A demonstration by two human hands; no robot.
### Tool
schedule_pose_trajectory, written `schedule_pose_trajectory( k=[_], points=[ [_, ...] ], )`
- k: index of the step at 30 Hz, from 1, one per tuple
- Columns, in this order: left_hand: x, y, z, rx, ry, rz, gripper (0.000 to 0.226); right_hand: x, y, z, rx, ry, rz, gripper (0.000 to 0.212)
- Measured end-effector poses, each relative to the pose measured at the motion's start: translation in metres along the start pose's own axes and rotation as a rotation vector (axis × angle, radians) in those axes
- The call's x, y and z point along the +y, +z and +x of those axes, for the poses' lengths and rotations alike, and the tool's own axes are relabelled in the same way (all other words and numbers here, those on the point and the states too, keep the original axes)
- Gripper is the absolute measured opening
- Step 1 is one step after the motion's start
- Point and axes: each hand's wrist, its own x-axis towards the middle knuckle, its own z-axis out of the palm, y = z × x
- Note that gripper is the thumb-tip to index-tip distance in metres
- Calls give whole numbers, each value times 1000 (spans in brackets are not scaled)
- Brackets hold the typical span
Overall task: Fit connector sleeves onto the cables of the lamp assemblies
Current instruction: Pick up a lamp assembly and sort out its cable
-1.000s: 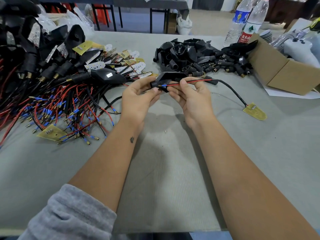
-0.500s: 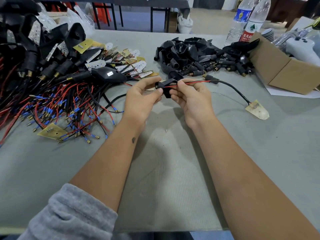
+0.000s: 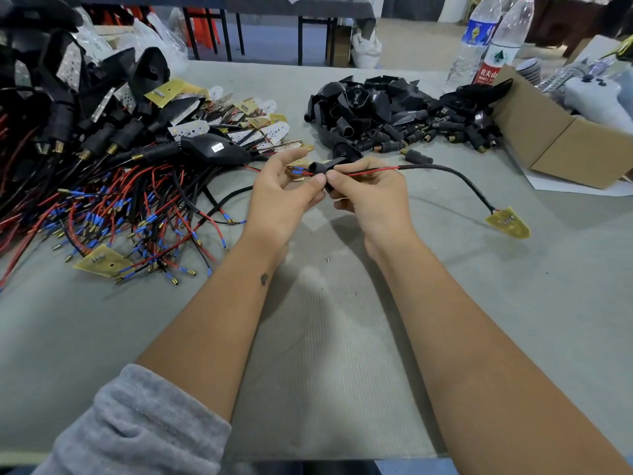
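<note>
Cable (image 3: 442, 171) and sleeve are both up off the table, held between my two hands near the middle of the scene. My left hand (image 3: 281, 197) pinches the wire ends, where the blue crimps and brass tips poke out just left of the black sleeve (image 3: 322, 166). My right hand (image 3: 370, 197) pinches the red wire (image 3: 370, 171) just right of the sleeve, fingertips almost touching those of my left hand. From there the black cable runs right and droops down to one small yellow board (image 3: 508, 223) lying on the table (image 3: 342, 371).

To do this step well, I think I should keep both wire ends together and straight, hold the sleeve steady, and draw it along the wires without kinking the red one or snagging a crimp.

Counting outward: one sleeve and one cable in hand, with one board on it. Far right of my hands lies a heap of loose black parts (image 3: 394, 114), too many to count. On the left, a tangle of red and black wires (image 3: 120, 214) and lamp bodies, also beyond counting. Two water bottles (image 3: 493, 46) stand at the far right beside one cardboard box (image 3: 561, 142).
</note>
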Motion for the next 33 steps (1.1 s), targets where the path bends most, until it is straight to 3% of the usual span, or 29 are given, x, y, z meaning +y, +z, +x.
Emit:
schedule_pose_trajectory(
  k=[4,6,9,13,16,21,27,33],
  points=[
    [1,-1,2,58,-75,-197,47,-3,0,1,-46,64,79,11],
    [2,-2,4,71,-126,-289,49,-4,-1,3,-63,125,150,20],
    [4,-1,3,-6,-131,-172,5,-3,-3,5,-95,170,214,30],
    [2,7,-2,-72,-103,30,28,-2,-3,5,-110,169,204,30],
    [3,9,-2,-25,-127,-23,34,-1,-1,4,-131,168,161,31],
    [1,5,-2,26,-74,-67,35,-1,0,4,-137,182,145,23],
    [3,-2,3,139,-109,-233,38,-4,-9,8,61,248,449,20],
    [2,-1,4,51,-124,-213,24,0,-6,7,20,162,202,16]
  ],
)
